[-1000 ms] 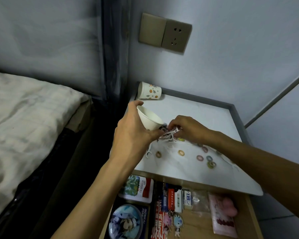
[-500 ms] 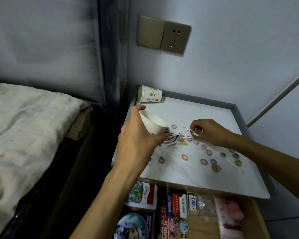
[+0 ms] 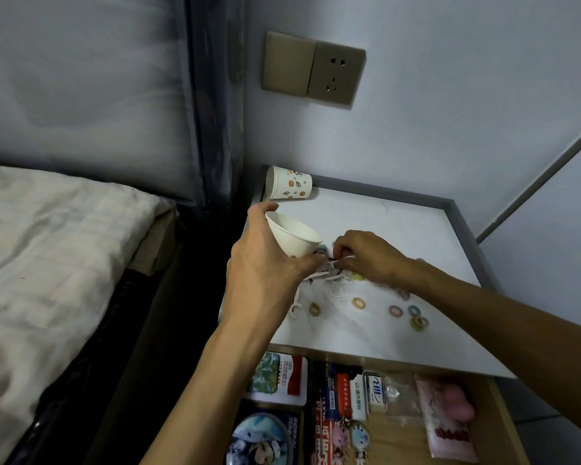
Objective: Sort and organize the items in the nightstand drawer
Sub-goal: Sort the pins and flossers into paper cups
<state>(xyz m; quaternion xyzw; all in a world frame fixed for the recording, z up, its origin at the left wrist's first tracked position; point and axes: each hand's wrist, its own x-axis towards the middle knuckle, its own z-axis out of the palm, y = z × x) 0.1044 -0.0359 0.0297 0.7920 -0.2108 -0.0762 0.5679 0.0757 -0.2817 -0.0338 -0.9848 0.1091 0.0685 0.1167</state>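
Change: right hand (image 3: 366, 256) has come back from over the rings (image 3: 359, 303) to the paper cup (image 3: 294, 238), its fingertips now close to the left hand (image 3: 265, 273).
Left hand: curled round the plain paper cup, holding it tilted above the bench (image 3: 399, 223).
Right hand: fingers curled, pinching a tangle of white ties (image 3: 329, 276) just beside the cup's base.
Rings: coloured, scattered on the bench in front of the hands.
Patterned cup (image 3: 289, 186): on its side at the back left corner.
Drawer (image 3: 503, 417): open below the bench's front edge, holding cards, keychains and packets.
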